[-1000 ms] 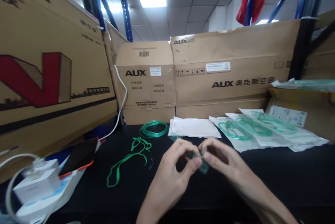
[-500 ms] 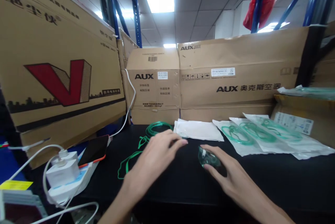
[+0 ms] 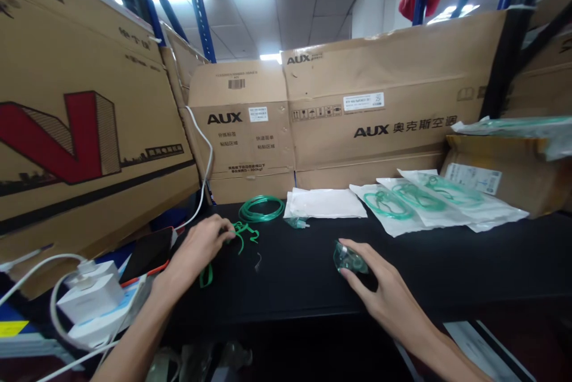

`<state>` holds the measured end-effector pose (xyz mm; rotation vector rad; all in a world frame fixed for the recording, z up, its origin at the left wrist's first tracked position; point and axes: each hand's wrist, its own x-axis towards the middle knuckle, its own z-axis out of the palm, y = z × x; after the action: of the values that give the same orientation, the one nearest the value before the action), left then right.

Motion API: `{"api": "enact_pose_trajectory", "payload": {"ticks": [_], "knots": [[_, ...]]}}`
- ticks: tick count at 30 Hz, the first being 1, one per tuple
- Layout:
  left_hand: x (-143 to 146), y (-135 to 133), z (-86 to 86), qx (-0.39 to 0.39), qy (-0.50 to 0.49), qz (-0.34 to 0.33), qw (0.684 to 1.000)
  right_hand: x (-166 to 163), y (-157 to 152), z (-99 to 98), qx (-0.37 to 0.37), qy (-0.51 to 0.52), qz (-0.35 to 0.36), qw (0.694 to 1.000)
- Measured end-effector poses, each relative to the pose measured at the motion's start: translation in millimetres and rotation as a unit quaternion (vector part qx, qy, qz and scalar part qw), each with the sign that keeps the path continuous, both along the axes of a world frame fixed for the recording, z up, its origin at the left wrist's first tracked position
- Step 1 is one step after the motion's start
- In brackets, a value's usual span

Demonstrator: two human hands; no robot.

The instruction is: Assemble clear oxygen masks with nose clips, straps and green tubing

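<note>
Reaching further left than half a second ago, the person's left hand (image 3: pixel 208 239) is now down at a tangle of green strap (image 3: pixel 243 227) on the black table top (image 3: pixel 295 286); its thumb and fingertips are drawn nearly together at the strap, though whether they have pinched it cannot be told. The right hand (image 3: pixel 382 289) keeps its place, thumb and forefinger curved apart around a small clear green mask (image 3: pixel 351 258), held near the middle of the table. The step in hand seems to be picking up the strap while the mask is kept ready; the move calls for a firm pinch on the thin strap and a steady, light hold on the mask. Beside the left forearm sit a power strip (image 3: pixel 96 325) bearing white chargers and a dark phone (image 3: pixel 149 248). Farther back lie a coil of green tubing (image 3: pixel 263 218), a small clear fitting (image 3: pixel 295 223) and a stack of flat white packets (image 3: pixel 326 203), contents hidden. To their right, three overlapping pouches (image 3: pixel 397 228) show green tubing through their clear fronts. Behind these, a cardboard box (image 3: pixel 513 173) carries another pouch with green contents on top; its inside cannot be seen. Last come the tall AUX cartons (image 3: pixel 250 152), walling off the back.
</note>
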<state>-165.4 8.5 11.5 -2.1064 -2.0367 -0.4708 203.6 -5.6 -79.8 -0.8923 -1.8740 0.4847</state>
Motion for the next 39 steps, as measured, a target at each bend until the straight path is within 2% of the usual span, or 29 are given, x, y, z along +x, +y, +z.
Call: {"api": "enact_pose_trajectory", "payload": {"ticks": [4,7,10,14,18,21,26,29,33,39], "knots": [[18.1,-9.2,39.0,0.076,-0.018,-0.012,0.997,2.8,-0.9,2.2,-0.014,0.009,-0.006,1.0],[48.2,-16.9,50.5,0.08,-0.037,-0.078,0.993,4.3,0.5,4.0,-0.02,0.017,-0.013,1.0],[85.7,-24.0,39.7,0.031,-0.048,-0.166,0.984,4.8,2.4,5.2,-0.022,0.024,-0.029,0.999],[124.1,-22.6,7.8,-0.036,-0.057,-0.231,0.971,4.4,3.7,5.2,-0.014,0.023,-0.056,0.998],[134.1,-3.5,-21.7,-0.077,-0.06,-0.243,0.965,3.6,4.3,3.6,-0.004,0.009,-0.065,0.998],[128.6,8.9,-33.6,-0.078,-0.069,-0.233,0.967,3.3,5.0,2.0,0.0,0.006,-0.067,0.998],[123.5,3.6,-31.5,-0.071,-0.089,-0.248,0.962,2.0,5.8,-1.9,-0.005,-0.006,-0.07,0.997],[129.3,-1.7,-25.7,-0.082,-0.095,-0.289,0.949,0.8,5.9,-3.5,-0.014,-0.014,-0.069,0.997],[138.6,5.5,-23.7,-0.122,-0.099,-0.341,0.927,1.0,6.3,-1.3,-0.027,-0.008,-0.067,0.997],[147.7,17.3,-33.7,-0.113,-0.135,-0.334,0.926,4.6,12.4,5.0,-0.054,0.02,-0.06,0.997]]}}
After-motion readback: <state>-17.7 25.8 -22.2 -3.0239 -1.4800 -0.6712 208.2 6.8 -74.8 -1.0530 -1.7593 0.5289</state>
